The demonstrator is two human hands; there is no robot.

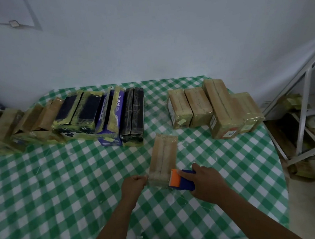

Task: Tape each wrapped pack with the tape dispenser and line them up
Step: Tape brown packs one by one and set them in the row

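Both hands are near the front of the table, one on each side of a brown wrapped pack [163, 158]. The left hand [134, 185] is curled like a fist and touches the pack's near left corner. I cannot tell if it pinches anything. The right hand [207, 185] holds the blue and orange tape dispenser [181, 179] tight, and its orange end sits on the pack's near right corner. The pack lies flat on the green and white checked cloth [64, 180], apart from the others. Behind it on the left is a long row of taped packs [79, 115], brown, dark and purple. On the right, four more brown packs [215, 106] sit close together.
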